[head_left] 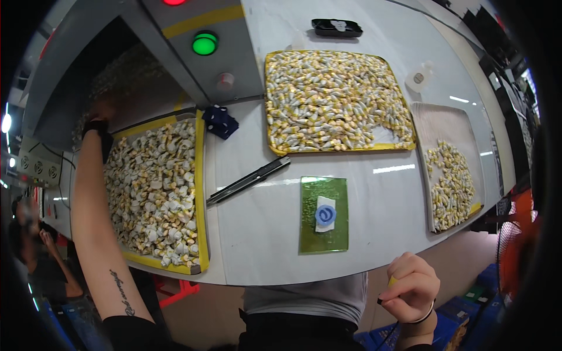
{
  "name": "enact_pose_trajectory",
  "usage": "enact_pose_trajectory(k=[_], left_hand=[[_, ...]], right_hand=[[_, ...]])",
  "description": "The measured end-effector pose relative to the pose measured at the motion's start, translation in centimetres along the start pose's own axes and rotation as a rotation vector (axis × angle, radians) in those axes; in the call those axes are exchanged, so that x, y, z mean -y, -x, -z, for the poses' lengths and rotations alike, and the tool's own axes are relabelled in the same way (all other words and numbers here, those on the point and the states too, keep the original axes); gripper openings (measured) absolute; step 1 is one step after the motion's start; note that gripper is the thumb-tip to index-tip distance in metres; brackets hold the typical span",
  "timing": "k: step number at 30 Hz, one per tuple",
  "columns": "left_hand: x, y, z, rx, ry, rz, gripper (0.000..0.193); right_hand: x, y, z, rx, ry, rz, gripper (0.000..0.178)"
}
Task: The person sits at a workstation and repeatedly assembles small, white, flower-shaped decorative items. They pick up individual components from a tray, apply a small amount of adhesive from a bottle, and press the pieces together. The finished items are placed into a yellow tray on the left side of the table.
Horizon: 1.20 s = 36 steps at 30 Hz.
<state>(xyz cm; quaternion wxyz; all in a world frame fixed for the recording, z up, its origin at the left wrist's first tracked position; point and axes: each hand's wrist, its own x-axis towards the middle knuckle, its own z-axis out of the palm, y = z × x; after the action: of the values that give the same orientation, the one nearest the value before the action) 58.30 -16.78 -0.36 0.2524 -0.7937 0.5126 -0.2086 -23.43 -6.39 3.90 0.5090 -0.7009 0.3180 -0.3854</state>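
Observation:
My left arm stretches into the dark opening of a grey cabinet-like machine (134, 76). My left hand (102, 111) is dim in there and its fingers cannot be made out; a dark band circles the wrist. Just below it is a yellow-edged tray (202, 234) heaped with small white-and-yellow pieces (155, 193). My right hand (411, 286) is raised off the table's near edge, its fingers curled into a pinch. A speck of yellow and a dark bit show at the fingertips, but what they hold is unclear. A thin strap lies around that wrist.
A green mat (310, 240) carries a blue ring-shaped piece (325, 215). Beyond are a long black metal bar (249, 180), dark cloth (220, 121), a full tray (339, 149), a partly filled tray (442, 120), a clear bottle (418, 79) and a black case (336, 28).

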Motion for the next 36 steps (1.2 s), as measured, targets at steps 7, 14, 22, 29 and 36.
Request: enact_pose_trajectory(k=[7, 14, 22, 29, 36], left_hand=[[-6.6, 8.9, 16.6, 0.16, 0.957, 0.189, 0.036], [-16.5, 24.8, 27.3, 0.372, 2.22, -1.127, 0.032], [-27.7, 35.9, 28.2, 1.124, 2.409, -1.059, 0.051], [-31.8, 39.6, 29.9, 0.775, 2.833, -0.221, 0.039], [-32.9, 39.8, 29.8, 0.599, 2.908, -0.184, 0.034]], right_hand=[[2.7, -4.5, 4.0, 0.168, 0.825, 0.117, 0.022], [-2.1, -14.3, 7.4, 0.246, 0.991, 0.198, 0.013], [-5.4, -18.6, 4.6, 0.416, 0.946, 0.112, 0.006], [-4.9, -18.2, 4.7, 0.329, 1.01, 0.176, 0.009], [-0.5, -15.1, 1.9, 0.372, 0.689, 0.18, 0.009]])
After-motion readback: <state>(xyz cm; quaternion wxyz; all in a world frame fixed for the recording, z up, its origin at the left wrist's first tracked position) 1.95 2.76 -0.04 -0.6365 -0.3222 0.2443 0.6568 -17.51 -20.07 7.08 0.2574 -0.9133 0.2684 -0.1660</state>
